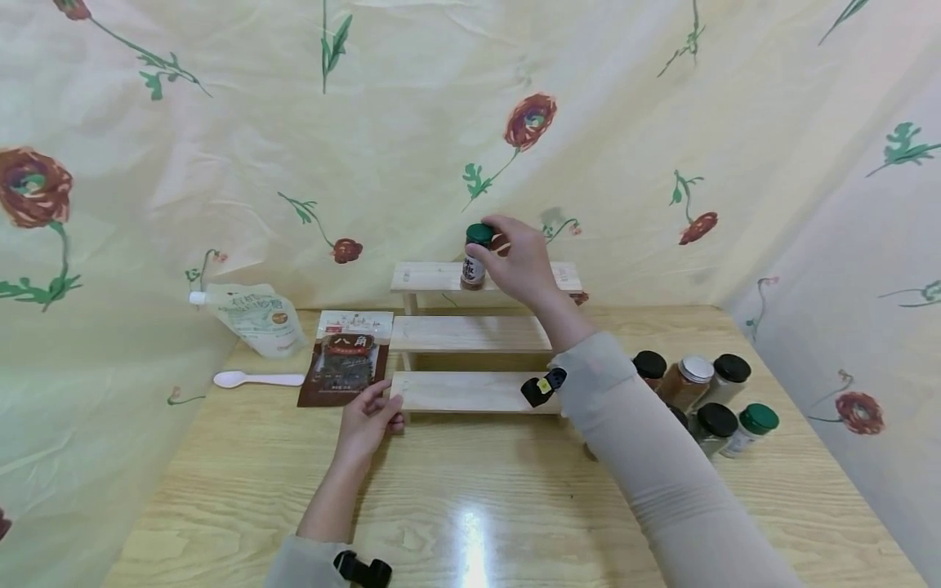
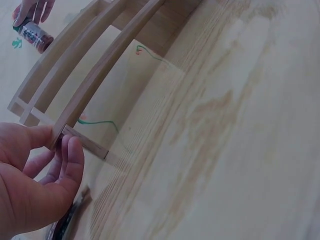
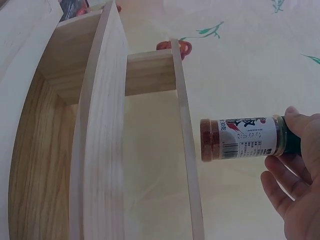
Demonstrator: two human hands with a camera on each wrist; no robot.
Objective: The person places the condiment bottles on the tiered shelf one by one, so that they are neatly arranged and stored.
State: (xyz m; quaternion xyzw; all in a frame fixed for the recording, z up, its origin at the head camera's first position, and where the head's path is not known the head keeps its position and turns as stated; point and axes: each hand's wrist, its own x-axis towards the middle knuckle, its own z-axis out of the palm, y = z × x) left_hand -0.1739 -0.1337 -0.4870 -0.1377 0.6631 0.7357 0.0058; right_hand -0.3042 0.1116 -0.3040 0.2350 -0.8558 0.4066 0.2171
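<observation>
A three-step wooden rack (image 1: 470, 333) stands in the middle of the table. By its green cap, my right hand (image 1: 524, 260) pinches a spice jar (image 3: 245, 137) with a white label and reddish-brown contents. The jar is upright at the top step (image 1: 434, 276); in the right wrist view a small gap shows between its base and that board. My left hand (image 1: 367, 420) grips the left end of the lowest step (image 2: 100, 75) between thumb and fingers. Part of the rack's right side is hidden behind my right arm.
Several spice jars (image 1: 694, 380) with black, silver and green caps stand at the right, partly behind my sleeve. Left of the rack lie a brown-and-white spice packet (image 1: 345, 359) and a white spoon (image 1: 257, 379). A spouted pouch (image 1: 257, 318) leans against the flowered backdrop.
</observation>
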